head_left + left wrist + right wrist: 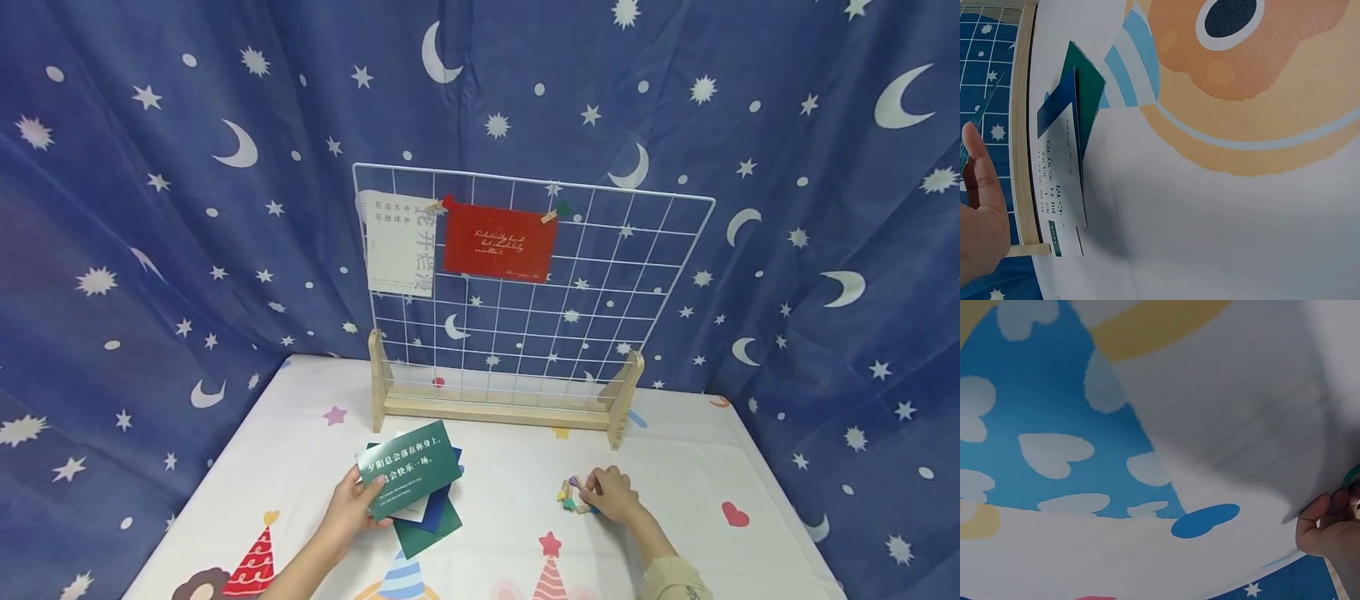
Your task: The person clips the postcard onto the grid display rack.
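My left hand (352, 504) pinches a green card (412, 467) with white writing, thumb on its face. Below that card lies a loose stack with a white card (1060, 169), a blue card (1057, 106) and another green card (431, 533). At the right, my right hand (613, 493) has its fingertips at a small pile of wooden clothespins (567, 498) with coloured tops. It seems to pinch a clothespin with a purple top (575, 481); the fingers partly cover it. In the right wrist view the fingers are curled together at the edge.
A white wire grid (585, 275) on a wooden stand (495, 410) stands at the back of the table. On it hang a white card (397, 250) and a red card (498, 242), with clothespins at their top corners. A patterned tablecloth (517, 467) covers the table.
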Demonstrator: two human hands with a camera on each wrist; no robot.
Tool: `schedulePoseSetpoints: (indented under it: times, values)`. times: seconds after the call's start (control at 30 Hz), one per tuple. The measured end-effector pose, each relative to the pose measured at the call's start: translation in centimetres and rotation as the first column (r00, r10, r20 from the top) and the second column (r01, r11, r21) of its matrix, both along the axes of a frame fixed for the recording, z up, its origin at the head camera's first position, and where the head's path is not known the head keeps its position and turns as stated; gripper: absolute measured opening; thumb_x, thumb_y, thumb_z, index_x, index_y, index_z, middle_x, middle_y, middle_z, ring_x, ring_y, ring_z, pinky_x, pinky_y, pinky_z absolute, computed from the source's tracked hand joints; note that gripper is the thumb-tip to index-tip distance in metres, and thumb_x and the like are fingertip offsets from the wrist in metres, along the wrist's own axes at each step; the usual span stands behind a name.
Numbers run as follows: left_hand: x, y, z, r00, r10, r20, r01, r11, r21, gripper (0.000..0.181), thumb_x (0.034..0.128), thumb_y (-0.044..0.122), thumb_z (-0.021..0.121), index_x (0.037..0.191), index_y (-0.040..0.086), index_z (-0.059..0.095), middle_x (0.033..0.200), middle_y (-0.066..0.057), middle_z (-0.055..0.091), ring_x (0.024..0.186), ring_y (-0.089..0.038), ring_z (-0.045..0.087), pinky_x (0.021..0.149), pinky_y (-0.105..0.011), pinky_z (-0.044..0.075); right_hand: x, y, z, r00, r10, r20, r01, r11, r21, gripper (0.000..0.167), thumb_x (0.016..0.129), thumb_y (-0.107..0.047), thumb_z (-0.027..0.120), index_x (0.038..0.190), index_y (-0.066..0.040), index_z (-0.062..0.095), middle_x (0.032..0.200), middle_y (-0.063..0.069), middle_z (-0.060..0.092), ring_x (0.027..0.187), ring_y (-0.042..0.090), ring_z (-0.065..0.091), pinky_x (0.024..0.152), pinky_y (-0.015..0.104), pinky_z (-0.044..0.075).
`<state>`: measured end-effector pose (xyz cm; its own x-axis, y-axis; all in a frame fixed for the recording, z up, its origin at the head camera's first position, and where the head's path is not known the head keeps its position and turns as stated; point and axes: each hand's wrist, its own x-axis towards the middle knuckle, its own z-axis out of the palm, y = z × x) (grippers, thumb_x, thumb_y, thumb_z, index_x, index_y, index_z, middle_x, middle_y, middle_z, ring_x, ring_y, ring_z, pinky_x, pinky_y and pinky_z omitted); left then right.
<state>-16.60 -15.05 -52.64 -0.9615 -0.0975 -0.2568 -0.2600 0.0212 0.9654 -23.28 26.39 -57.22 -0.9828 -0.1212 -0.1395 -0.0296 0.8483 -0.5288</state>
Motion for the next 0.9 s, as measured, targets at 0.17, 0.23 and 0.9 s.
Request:
schedulePoseSetpoints:
  times: [0.17, 0.23, 0.9]
  values:
    - [0.0, -0.4, 0.4, 1.0, -0.005, -0.012, 0.005, 1.0, 0.01, 0.041, 0.097, 0.009, 0.047, 0.136, 0.001, 0.036, 0.121, -0.026, 0.059, 0.088, -0.027, 0.069, 0.063, -0.037, 0.059, -0.4, 0.2, -0.1, 1.0, -0.012, 0.017, 0.013, 0.997, -0.073, 0.023, 0.092, -0.027, 0.059, 0.082, -0.009, 0.048, 0.085, 0.008, 0.04, 0.083, 0.028, 0.038, 0.068, 0.045, 0.034]
    - [0.0, -0.4, 0.5, 1.0, -0.002, -0.015, 0.002, 1.0, 0.011, 0.042, 0.0963, 0.008, 0.048, 0.136, 0.001, 0.037, 0.122, -0.027, 0.059, 0.09, -0.027, 0.069, 0.063, -0.037, 0.06, -0.7, 0.8, -0.6, 1.0, 0.015, -0.009, -0.016, 0.995, -0.1, 0.027, 0.094, -0.035, 0.055, 0.084, -0.011, 0.047, 0.084, 0.007, 0.039, 0.082, 0.027, 0.037, 0.066, 0.043, 0.033]
    - [0.3, -0.4, 0.7, 0.999, 0.012, -0.03, -0.011, 1.0, 0.027, 0.044, 0.0965, 0.011, 0.049, 0.136, 0.001, 0.035, 0.121, -0.023, 0.06, 0.087, -0.022, 0.069, 0.062, -0.032, 0.059, -0.9, -0.6, 2.7, 0.919, -0.373, -0.129, 0.268, 0.83, -0.489, 0.011, 0.084, 0.0, 0.066, 0.084, 0.008, 0.059, 0.079, 0.02, 0.07, 0.068, 0.027, 0.069, 0.061, 0.019, 0.055]
